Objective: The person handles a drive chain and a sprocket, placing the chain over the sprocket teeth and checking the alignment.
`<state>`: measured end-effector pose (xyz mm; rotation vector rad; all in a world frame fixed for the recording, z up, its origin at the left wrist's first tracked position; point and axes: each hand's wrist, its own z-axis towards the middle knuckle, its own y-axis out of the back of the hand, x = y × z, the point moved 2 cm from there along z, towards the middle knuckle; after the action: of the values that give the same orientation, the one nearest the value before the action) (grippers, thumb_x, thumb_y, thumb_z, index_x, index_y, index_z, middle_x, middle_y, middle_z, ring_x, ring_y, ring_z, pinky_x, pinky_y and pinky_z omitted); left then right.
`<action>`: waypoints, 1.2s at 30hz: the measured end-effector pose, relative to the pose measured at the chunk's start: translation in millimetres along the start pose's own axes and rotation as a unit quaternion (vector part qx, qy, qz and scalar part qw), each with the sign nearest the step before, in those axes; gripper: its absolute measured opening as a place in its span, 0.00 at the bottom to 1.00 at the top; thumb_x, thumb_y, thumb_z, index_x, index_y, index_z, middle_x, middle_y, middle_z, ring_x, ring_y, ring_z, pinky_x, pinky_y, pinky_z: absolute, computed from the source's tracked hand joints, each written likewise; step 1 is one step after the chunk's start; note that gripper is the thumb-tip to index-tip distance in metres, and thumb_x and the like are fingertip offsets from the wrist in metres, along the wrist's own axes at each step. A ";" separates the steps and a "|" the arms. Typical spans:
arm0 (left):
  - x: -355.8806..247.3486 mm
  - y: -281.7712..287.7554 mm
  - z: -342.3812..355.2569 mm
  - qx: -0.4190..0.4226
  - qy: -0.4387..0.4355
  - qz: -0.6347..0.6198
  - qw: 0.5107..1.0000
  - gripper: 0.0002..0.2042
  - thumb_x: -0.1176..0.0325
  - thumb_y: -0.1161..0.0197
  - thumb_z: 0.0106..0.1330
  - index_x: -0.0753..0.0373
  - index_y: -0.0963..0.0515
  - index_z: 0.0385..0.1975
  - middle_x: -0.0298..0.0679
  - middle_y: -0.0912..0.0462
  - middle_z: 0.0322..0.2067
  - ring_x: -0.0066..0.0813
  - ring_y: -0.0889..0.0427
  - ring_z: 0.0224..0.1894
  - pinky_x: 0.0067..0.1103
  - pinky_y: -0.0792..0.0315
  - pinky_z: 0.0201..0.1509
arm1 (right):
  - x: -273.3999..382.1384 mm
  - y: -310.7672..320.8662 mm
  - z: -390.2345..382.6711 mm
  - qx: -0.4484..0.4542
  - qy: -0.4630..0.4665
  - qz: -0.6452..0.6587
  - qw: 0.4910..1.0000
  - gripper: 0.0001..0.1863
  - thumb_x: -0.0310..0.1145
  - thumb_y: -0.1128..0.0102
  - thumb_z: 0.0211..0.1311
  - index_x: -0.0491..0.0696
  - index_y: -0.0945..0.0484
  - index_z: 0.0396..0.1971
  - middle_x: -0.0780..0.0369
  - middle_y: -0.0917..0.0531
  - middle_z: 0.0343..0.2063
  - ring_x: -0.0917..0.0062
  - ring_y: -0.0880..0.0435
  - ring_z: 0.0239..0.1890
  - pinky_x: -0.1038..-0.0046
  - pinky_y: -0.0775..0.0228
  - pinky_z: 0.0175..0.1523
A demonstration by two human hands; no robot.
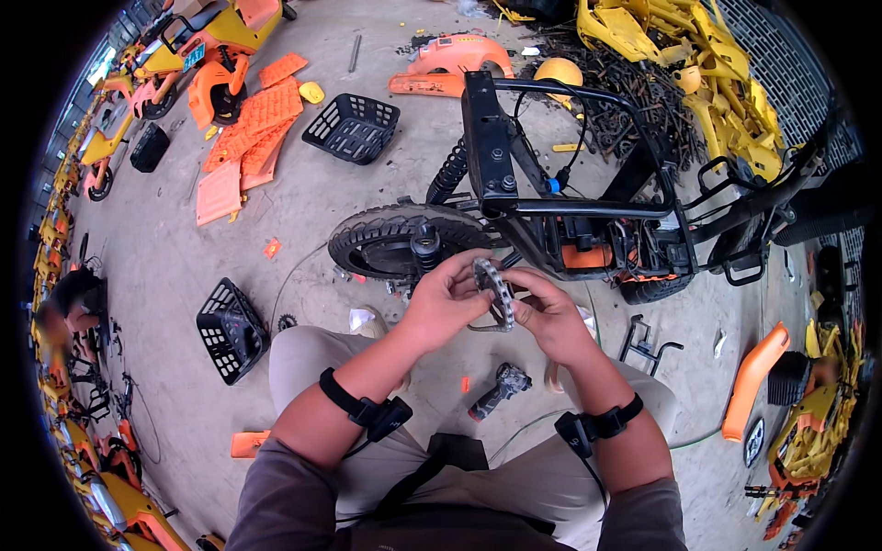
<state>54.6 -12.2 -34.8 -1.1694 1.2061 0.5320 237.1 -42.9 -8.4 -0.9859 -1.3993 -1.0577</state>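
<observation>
I hold a looped metal roller chain (493, 292) up in front of the stripped black bike frame (588, 209), seen nearly edge-on; whether a sprocket sits inside the loop I cannot tell. My left hand (447, 296) grips its left side, thumb and fingers closed on it. On the other side my right hand (548, 312) pinches it between thumb and fingers. Just beyond my hands lies the black rear tyre (367, 246) of the frame. Below them, between my legs, a cordless power tool (501, 390) rests on the floor.
Black plastic baskets (231, 332) stand left and ahead (354, 129). A small sprocket (287, 321) lies by my left knee. Orange panels (257, 119) are stacked far left; yellow parts and a dark metal heap (611, 119) lie far right. A bent black bracket (648, 344) is near my right knee.
</observation>
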 end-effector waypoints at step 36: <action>-17.4 -8.2 -4.6 0.015 -0.106 0.348 0.931 0.23 0.73 0.29 0.59 0.62 0.26 0.55 0.40 0.23 0.46 0.27 0.21 0.49 0.24 0.27 0.56 | -7.5 7.1 -8.2 -0.016 -0.142 0.245 0.959 0.14 0.31 0.46 0.70 0.42 0.22 0.51 0.65 0.18 0.42 0.83 0.23 0.44 0.78 0.32 0.52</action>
<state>53.6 -15.0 -15.3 -0.6067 1.4202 1.1358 246.7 -49.1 -15.0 -1.4603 -1.2664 -0.5852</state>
